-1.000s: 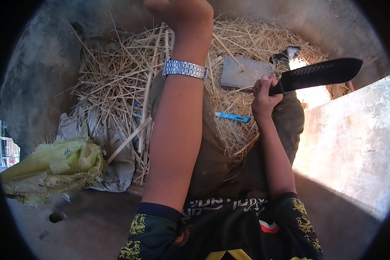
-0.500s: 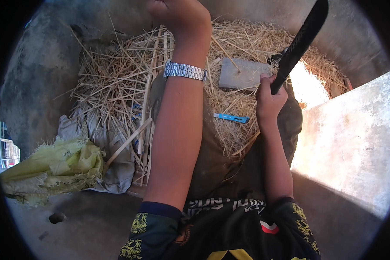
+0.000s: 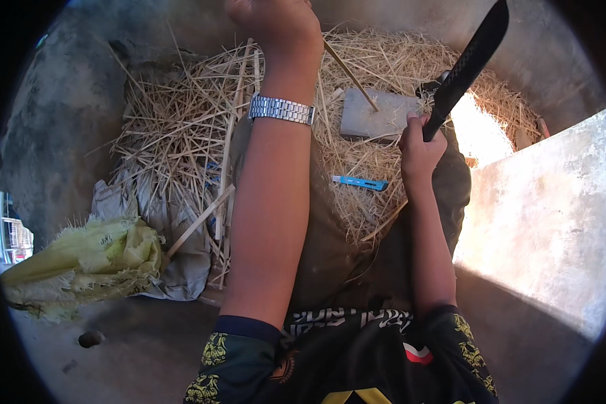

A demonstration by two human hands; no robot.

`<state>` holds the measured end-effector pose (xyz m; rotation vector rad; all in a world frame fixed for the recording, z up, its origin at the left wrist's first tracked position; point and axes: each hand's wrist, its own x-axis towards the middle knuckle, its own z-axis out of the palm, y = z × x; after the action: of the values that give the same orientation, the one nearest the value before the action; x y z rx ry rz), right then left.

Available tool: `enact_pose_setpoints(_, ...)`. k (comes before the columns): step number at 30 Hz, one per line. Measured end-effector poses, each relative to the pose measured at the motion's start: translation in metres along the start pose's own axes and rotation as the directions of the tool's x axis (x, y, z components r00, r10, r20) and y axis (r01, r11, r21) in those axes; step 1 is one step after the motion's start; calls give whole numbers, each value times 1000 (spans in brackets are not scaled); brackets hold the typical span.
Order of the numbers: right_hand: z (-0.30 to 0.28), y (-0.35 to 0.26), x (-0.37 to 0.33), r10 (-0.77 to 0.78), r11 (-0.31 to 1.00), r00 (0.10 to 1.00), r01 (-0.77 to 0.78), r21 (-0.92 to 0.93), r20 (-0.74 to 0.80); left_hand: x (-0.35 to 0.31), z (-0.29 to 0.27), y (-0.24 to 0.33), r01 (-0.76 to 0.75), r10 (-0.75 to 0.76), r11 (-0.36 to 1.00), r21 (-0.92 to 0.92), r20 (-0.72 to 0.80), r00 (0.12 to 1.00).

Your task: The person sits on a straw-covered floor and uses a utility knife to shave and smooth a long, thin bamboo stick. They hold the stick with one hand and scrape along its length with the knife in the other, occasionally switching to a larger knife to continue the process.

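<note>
Gripping a black machete by its handle, the right hand is closed, fingers wrapped round; the blade slants upward to the right, above the straw. The left hand is cut off by the upper edge of the view. Its fingers are mostly out of sight, so how far it is open, and whether it has hold of the thin stick just beside it, cannot be told. The stick's lower end appears over a grey block set among the straw, to the left of the machete. A blue cutter lies on the straw between the trouser legs, nearer the body than the block. A metal-banded watch is worn on the left forearm. At far left, a frayed yellow-green sack lies against a crumpled grey sheet.
</note>
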<state>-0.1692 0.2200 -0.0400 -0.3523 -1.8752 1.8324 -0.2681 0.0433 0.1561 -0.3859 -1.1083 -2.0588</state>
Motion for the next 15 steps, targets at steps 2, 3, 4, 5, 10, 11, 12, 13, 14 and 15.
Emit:
enact_pose_setpoints(2, -1, 56, -8, 46, 996, 999, -46, -82, -5, -1, 5, -1, 14, -13, 999, -34, 20, 1000)
enact_pose_setpoints(3, -9, 108, -7, 183, 951, 983, -171, -257, 27, 0, 12, -2, 22, -20, 998, -59, 37, 999)
enact_pose_setpoints(4, -16, 158, -6, 317, 863, 946, -261, -433, 61, 0, 19, 3, 168, -150, 950, -263, 88, 985)
enact_pose_setpoints(5, -23, 176, -4, 414, 749, 909, -316, -583, 40, -3, 16, 11, 302, -263, 849, -434, 149, 953)
enact_pose_setpoints(10, -25, 54, 4, 276, 731, 961, -211, -649, -1, 5, -3, -10, 21, -19, 997, -78, 29, 999)
enact_pose_setpoints(11, -22, 29, 10, 169, 800, 986, -142, -583, -9, 5, 2, -7, 31, -28, 996, -85, 37, 999)
enact_pose_setpoints(12, -16, 4, 9, 80, 888, 996, -84, -452, -28, 5, 3, -6, 43, -39, 995, -89, 45, 998)
enact_pose_setpoints(13, -9, 1, 7, 32, 960, 999, -40, -277, -30, 5, 3, -7, 52, -47, 994, -97, 44, 998)
enact_pose_setpoints(14, -3, 0, 4, -14, 996, 999, 10, -92, -39, 6, 2, -8, 59, -55, 993, -103, 41, 998)
enact_pose_setpoints(15, 5, -1, 0, -57, 993, 997, 63, 97, -57, 8, 0, -7, 65, -61, 992, -108, 40, 997)
